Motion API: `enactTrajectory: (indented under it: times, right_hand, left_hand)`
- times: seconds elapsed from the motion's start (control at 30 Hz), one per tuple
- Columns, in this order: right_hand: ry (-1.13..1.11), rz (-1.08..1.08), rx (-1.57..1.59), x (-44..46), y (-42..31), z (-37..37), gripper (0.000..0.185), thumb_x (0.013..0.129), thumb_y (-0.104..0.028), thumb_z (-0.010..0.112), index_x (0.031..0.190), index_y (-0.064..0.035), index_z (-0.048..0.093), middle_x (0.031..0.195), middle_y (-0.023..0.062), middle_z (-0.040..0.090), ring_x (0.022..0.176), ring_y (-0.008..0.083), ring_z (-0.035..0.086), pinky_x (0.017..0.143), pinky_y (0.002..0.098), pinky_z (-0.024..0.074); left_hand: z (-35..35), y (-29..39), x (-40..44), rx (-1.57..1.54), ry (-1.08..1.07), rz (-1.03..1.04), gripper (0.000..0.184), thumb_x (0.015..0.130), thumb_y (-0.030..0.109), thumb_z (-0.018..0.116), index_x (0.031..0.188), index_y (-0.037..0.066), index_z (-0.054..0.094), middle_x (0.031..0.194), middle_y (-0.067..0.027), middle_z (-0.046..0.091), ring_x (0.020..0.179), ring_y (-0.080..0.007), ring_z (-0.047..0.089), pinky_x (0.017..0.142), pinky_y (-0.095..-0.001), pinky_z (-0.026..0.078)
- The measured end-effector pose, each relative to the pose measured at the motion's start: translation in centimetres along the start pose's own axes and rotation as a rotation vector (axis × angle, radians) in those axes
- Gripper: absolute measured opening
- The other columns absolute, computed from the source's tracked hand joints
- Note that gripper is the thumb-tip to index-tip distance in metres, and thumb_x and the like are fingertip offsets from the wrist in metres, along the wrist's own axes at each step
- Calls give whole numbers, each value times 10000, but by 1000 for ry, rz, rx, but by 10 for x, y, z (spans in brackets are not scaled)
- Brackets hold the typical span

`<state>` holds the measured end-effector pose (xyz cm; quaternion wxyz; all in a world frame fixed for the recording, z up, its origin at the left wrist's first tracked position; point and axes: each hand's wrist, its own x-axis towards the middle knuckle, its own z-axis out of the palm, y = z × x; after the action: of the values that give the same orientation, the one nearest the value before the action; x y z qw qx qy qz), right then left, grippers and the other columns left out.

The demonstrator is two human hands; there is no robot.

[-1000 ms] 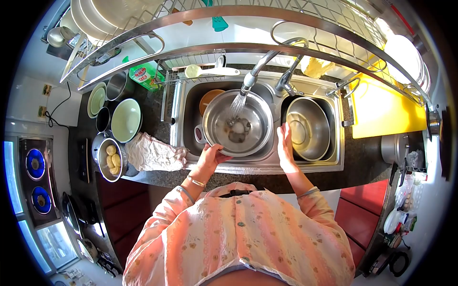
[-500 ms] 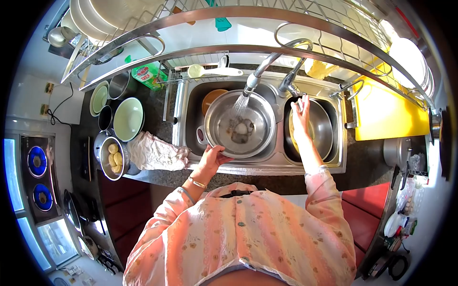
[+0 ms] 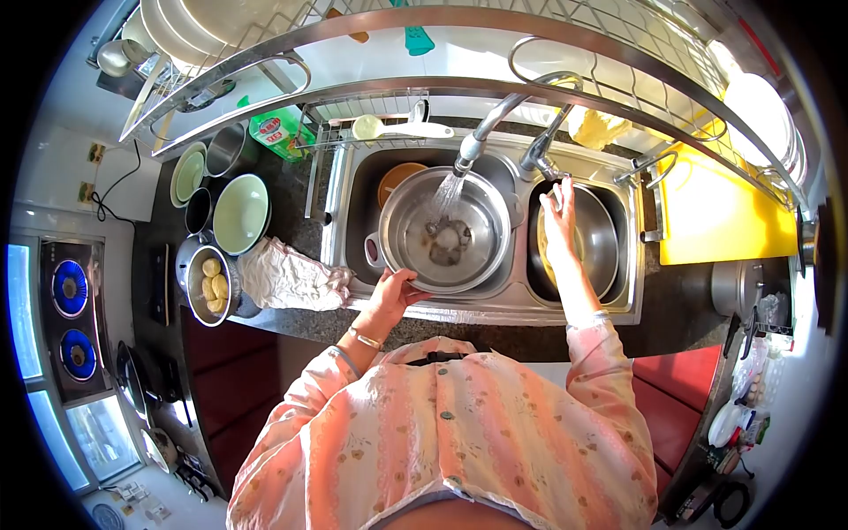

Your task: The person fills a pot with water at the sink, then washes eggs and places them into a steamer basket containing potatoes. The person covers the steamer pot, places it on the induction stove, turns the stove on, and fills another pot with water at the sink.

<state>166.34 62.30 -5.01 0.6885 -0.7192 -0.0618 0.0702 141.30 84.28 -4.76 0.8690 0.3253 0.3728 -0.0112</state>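
Note:
Water runs from the faucet [image 3: 470, 152] into a large steel pot [image 3: 411, 234] in the left sink basin. My left hand [image 3: 390, 296] grips the pot's near rim, thumb and fingers closed on it. Up at the faucet handle [image 3: 549, 170], my right hand [image 3: 560, 219] touches the lever with its fingertips; they look closed round its end. A steel bowl [image 3: 598, 238] sits below that hand in the right basin, partly hidden by it. Behind the pot an orange-brown round item [image 3: 396, 178] shows in part.
Left of the sink lie a crumpled cloth [image 3: 291, 278], a pale green bowl [image 3: 241, 215] and a pot of peeled potatoes [image 3: 212, 309]. A wire rack [image 3: 371, 87] crosses above the sink. A yellow board [image 3: 720, 208] stands at the right.
My right hand has risen from beside the right basin to the faucet handle. My left hand stays on the pot's rim, and water still runs.

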Motion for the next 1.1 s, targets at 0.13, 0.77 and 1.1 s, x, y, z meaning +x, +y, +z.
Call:
enactTrajectory:
  times: [0.13, 0.77, 1.1]
  right_hand:
    - [-34, 21, -67, 0, -3, -3, 746, 887, -63, 552, 1483, -141, 110, 1526, 125, 139, 1371, 231, 258, 1087, 377, 293]
    - [-28, 27, -146, 2, -5, -1, 739, 901, -58, 535, 1484, -141, 89, 1516, 153, 161, 1360, 238, 286, 1046, 352, 350]
    - [12, 16, -166, 8, -2, 1, 698, 894, -42, 534, 1470, -86, 141, 1494, 170, 210, 1352, 250, 296, 1035, 352, 364]
  left_hand:
    - [4, 1, -2, 16, -4, 13, 152, 850, 68, 520, 996, 29, 524, 937, -131, 623, 815, -280, 650, 769, -444, 564]
    - [8, 3, 1, 6, 27, -23, 170, 846, 58, 514, 1014, 35, 522, 959, -111, 604, 822, -265, 642, 760, -423, 565]
    - [13, 3, 2, 29, 52, -42, 158, 845, 58, 519, 1001, 32, 524, 965, -106, 605, 825, -268, 640, 755, -424, 565]
